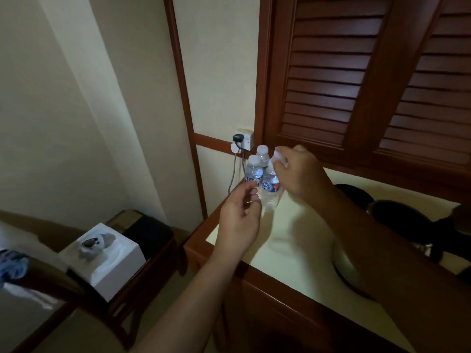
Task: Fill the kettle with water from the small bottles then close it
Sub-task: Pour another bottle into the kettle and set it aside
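Observation:
Three small clear water bottles with white caps stand together at the far left corner of the cream-topped table (293,248). They are a rear bottle (262,152), a left bottle (253,169) and a front bottle (270,189). My right hand (298,171) pinches the cap and neck of the front bottle. My left hand (239,220) is just left of that bottle's lower body, with fingers apart and curled and nothing in it. A rounded silver object (342,266), possibly the kettle, lies mostly hidden under my right forearm.
A wall socket (243,141) with plugs and a hanging cable is just behind the bottles. Dark louvred wooden doors rise behind the table. Dark round items (400,215) sit at the table's right. To the left, a white box (107,261) rests on a low stool.

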The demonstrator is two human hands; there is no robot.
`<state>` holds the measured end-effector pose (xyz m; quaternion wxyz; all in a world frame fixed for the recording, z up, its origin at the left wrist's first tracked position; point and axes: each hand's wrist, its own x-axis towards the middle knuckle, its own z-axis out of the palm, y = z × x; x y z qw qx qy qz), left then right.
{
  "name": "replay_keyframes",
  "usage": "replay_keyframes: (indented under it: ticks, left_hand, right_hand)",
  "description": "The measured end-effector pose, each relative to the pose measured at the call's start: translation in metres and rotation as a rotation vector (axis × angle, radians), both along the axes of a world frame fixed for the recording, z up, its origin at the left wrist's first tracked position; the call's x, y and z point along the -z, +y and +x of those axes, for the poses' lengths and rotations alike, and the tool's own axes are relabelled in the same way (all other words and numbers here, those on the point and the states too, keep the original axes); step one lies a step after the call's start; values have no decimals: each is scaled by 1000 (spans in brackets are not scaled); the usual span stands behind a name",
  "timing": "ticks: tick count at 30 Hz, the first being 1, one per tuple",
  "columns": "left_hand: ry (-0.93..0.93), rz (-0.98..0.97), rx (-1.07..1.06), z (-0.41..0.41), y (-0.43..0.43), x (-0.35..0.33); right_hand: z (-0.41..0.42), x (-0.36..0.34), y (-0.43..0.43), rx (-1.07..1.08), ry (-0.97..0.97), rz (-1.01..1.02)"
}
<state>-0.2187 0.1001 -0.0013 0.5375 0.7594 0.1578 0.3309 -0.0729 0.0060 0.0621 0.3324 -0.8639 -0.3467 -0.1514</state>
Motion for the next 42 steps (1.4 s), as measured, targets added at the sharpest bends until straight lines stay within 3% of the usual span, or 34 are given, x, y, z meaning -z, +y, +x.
replay_keyframes:
  ticks: [6,13,17,21,30,34,37,42]
  left_hand:
    - [71,7,36,6,15,7]
    - [114,95,147,9,-1,14]
    - [5,35,246,6,-36,12]
    - [-2,-268,530,-5,-54,10]
    - [78,-597,1300,2,-58,9]
    - [157,-518,1238,0,-64,7]
    - [154,-318,1080,-1,-72,7]
    - [146,-299,987,-6,-92,6]
  right_hand:
    - [11,6,11,9,-70,-245]
    - [-34,-5,-19,45,-44,-220]
    - [-65,-31,-44,38,-41,-214]
    - [-87,-54,-78,-57,42,-250]
    - [-116,-76,-143,-287,57,-292]
    - [-126,-76,-173,-221,22,-200]
    - [-139,-59,-192,-100,65,-60]
    - [-165,9,-222,195,215,407]
